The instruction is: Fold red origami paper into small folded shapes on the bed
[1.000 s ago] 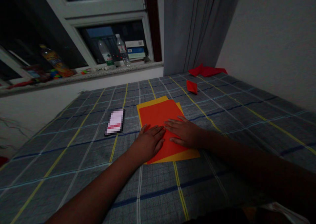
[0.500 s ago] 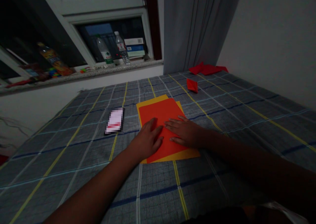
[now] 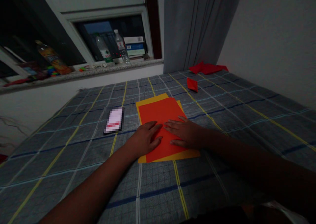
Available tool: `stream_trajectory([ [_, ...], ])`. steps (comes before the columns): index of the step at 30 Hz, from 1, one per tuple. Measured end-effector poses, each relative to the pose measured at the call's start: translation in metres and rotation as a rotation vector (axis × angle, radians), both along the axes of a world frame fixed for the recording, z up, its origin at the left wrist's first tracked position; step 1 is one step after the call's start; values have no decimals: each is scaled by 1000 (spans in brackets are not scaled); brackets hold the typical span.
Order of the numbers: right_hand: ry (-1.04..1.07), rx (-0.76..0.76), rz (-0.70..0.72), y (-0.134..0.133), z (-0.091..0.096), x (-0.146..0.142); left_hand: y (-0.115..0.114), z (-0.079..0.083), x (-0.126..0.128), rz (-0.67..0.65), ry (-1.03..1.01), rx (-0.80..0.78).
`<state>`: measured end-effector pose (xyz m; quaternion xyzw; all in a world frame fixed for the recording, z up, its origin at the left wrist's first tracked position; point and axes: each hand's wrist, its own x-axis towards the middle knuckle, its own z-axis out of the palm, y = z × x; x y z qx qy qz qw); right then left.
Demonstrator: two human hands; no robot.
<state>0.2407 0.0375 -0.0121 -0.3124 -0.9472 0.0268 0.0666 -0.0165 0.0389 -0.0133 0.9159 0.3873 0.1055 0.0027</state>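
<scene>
An orange-red paper sheet (image 3: 161,113) lies on top of a yellow sheet (image 3: 184,154) on a grey checked bedspread (image 3: 74,158). My left hand (image 3: 144,139) rests flat on the near left part of the red sheet, fingers stretched forward and open. My right hand (image 3: 184,132) lies flat on the sheet's right side, fingers spread and pointing left. The fingertips of both hands nearly meet over the middle of the paper. Neither hand grips anything.
A phone (image 3: 115,120) lies left of the papers. A small folded red paper piece (image 3: 192,84) and more red paper (image 3: 207,68) sit at the far right by a grey curtain (image 3: 195,26). Bottles (image 3: 120,48) and books (image 3: 134,46) stand on the window sill.
My left hand has slid a little to the left and nearer along the red sheet. The right hand has stayed almost still. The view shifted slightly.
</scene>
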Motion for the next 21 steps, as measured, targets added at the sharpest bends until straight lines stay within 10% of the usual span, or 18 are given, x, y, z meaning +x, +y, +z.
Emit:
stream_trajectory([
  [21, -20, -5, 2, 3, -4, 0, -26, 13, 8, 122, 199, 145],
])
